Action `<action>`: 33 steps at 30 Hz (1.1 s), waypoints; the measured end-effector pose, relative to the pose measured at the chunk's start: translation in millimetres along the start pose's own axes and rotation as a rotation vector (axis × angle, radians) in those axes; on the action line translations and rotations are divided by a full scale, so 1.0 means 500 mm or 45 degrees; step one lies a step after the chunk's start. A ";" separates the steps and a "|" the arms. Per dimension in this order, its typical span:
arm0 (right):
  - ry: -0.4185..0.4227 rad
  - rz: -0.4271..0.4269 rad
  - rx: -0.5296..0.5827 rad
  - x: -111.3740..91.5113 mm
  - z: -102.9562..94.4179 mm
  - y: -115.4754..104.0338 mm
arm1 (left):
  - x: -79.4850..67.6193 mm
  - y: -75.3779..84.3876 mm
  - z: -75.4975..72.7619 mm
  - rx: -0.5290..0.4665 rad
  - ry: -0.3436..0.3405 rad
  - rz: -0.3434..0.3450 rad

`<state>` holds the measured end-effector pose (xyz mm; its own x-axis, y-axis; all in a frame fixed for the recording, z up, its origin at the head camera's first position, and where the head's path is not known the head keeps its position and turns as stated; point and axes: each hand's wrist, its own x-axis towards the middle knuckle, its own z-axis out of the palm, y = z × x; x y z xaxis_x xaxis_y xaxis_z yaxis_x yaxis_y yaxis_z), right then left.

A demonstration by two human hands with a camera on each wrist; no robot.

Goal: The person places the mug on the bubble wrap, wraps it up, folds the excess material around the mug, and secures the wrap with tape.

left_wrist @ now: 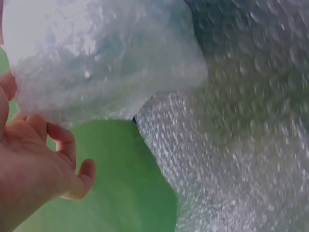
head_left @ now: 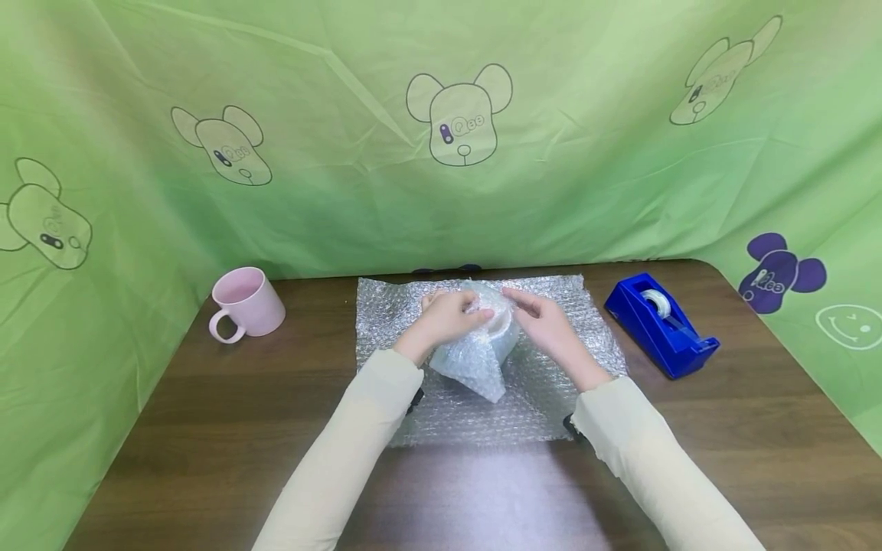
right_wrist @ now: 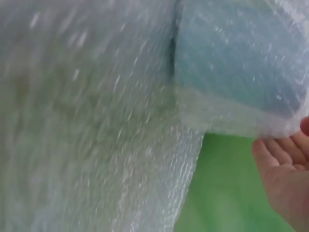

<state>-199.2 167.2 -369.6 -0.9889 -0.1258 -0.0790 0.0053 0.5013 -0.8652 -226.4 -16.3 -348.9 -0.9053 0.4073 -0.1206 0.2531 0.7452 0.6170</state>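
Between the two hands stands a bundle of bubble wrap (head_left: 475, 363), its front flap hanging to a point. Through the layers in the right wrist view, a pale blue thing (right_wrist: 231, 53) shows; its kind is blurred by the wrap. The left hand (head_left: 449, 315) holds the top left of the bundle, thumb over the wrap and fingers curled behind it. At the upper right, the right hand (head_left: 547, 325) touches the wrap with its fingers fairly straight. Beneath the bundle a bubble wrap sheet (head_left: 448, 425) lies spread on the wooden table (head_left: 276, 428).
A pink mug (head_left: 258, 306) stands at the far left, handle toward the left front. To the right of the sheet sits a blue tape dispenser (head_left: 651, 329) with a roll of clear tape. Green printed cloth (head_left: 344, 191) hangs behind and on both sides of the table.
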 end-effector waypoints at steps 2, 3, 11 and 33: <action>0.002 -0.034 -0.022 0.000 -0.003 0.002 | 0.002 0.000 0.003 -0.032 0.022 -0.014; 0.001 -0.044 -0.025 0.000 -0.004 0.002 | 0.003 0.000 0.004 -0.046 0.028 -0.021; 0.002 -0.051 -0.014 0.005 -0.006 0.003 | 0.003 -0.003 0.002 -0.088 0.021 -0.024; 0.070 -0.038 -0.029 0.001 0.005 0.005 | -0.004 -0.007 -0.012 -0.196 -0.121 -0.080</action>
<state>-199.6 166.3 -372.9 -0.9953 -0.0936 -0.0255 -0.0268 0.5176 -0.8552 -227.7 -22.7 -346.3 -0.8796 0.4158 -0.2313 0.1349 0.6841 0.7168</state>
